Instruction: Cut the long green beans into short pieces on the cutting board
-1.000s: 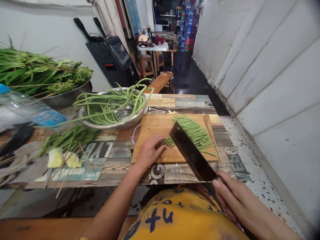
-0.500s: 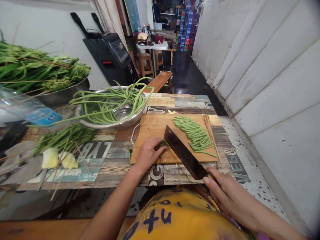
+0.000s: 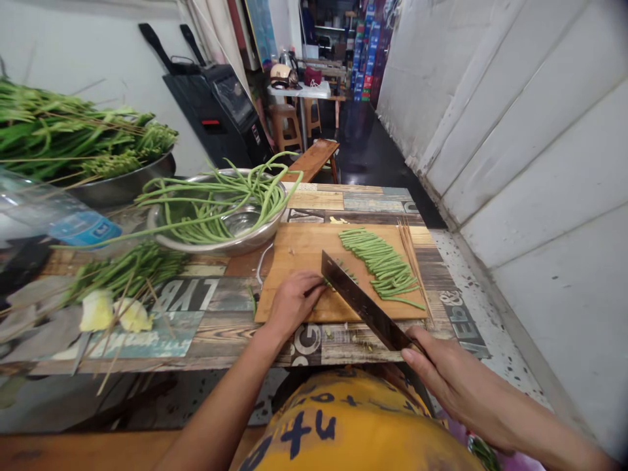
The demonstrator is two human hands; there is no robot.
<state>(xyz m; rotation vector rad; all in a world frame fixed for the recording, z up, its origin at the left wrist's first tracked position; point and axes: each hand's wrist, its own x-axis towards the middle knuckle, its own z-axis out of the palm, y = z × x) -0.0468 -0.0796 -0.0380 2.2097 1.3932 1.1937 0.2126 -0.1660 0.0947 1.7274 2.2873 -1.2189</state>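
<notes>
My right hand (image 3: 444,369) is wrapped round the handle of a cleaver (image 3: 363,301), its dark blade slanting over the wooden cutting board (image 3: 294,248). Close to the blade's far end, my left hand (image 3: 294,304) rests on the board with fingers bent round green bean ends, mostly hidden by the fingers and blade. Small green pieces (image 3: 346,268) show just beyond the blade. On the board's right half lies a row of cut long beans (image 3: 380,261). Beside them, thin wooden skewers (image 3: 415,268) lie along the board's right edge.
A metal bowl (image 3: 216,247) of long beans stands left of the board. Further left are a basin (image 3: 132,183) heaped with greens, a plastic bottle (image 3: 83,222), bundled beans (image 3: 132,268) and pale yellow pieces (image 3: 95,311). A wooden bench (image 3: 314,160) stands beyond the table.
The cleaver has come down slightly and its blade now lies flatter, nearer my left fingers. Small green pieces now show beyond the blade.
</notes>
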